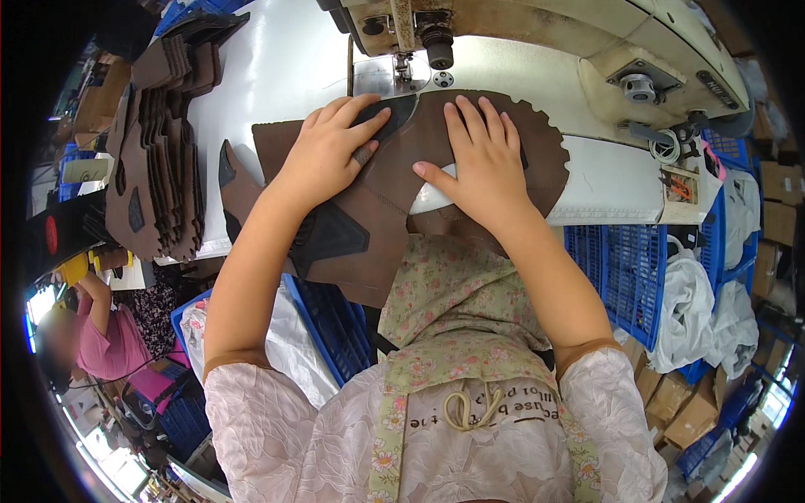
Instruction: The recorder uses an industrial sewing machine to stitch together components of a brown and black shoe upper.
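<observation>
A large brown sheet piece [470, 109] with a scalloped right edge and black patches lies on the white sewing table, its lower part hanging over the front edge. My left hand [340, 147] lies on it with fingers spread, beside a black patch near the needle; a dark band wraps one finger. Flat on its right part rests my right hand [482, 155], the thumb stretched left over a cut-out opening. Just beyond both hands stands the presser foot [406, 69] of the sewing machine [537, 25]; the exact edge under the needle is hard to make out.
A tall stack of similar brown pieces [159, 159] stands at the left. Blue crates [625, 272] with white bags [683, 310] are below at the right, another blue crate [323, 327] at the left. A person in pink [113, 335] sits farther left. Cardboard boxes [688, 402] lie lower right.
</observation>
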Demonstrator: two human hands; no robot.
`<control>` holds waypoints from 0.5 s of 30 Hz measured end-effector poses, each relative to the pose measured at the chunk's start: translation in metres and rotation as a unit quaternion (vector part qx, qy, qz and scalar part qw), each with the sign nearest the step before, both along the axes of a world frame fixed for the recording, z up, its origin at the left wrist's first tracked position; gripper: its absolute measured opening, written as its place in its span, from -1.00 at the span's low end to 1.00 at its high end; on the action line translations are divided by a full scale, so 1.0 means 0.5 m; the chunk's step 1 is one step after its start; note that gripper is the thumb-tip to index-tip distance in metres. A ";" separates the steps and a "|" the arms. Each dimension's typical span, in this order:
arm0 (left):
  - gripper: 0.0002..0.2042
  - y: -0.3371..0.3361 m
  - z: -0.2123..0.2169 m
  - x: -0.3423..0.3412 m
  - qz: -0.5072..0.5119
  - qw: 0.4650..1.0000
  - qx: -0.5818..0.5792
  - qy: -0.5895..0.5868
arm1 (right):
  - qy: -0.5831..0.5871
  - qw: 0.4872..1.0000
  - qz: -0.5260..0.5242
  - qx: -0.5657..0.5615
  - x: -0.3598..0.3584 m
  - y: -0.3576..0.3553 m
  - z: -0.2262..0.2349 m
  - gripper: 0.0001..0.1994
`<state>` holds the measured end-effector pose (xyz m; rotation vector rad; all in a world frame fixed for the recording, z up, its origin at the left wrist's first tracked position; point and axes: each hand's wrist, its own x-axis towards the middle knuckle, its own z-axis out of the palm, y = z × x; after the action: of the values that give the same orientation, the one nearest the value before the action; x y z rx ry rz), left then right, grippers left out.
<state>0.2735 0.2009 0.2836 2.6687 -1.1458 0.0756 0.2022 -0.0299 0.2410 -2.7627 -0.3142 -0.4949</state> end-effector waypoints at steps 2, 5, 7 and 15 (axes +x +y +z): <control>-0.55 -0.003 0.001 0.001 -0.001 1.000 0.013 0.014 | 0.002 1.000 -0.001 -0.001 0.000 0.000 0.001 -0.15; -0.54 -0.006 0.003 -0.001 -0.014 1.000 0.012 0.007 | 0.008 1.000 0.000 0.003 0.000 0.001 0.003 -0.15; -0.53 -0.007 0.003 -0.002 -0.017 1.000 0.014 0.008 | 0.012 1.000 0.005 0.003 0.000 0.001 0.004 -0.16; -0.53 -0.011 0.004 -0.001 -0.014 1.000 0.018 0.008 | 0.015 1.000 0.014 0.008 0.000 -0.003 0.011 -0.16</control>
<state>0.2730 0.1954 0.2858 2.6784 -1.1905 0.0279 0.2024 -0.0312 0.2465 -2.7437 -0.3400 -0.4467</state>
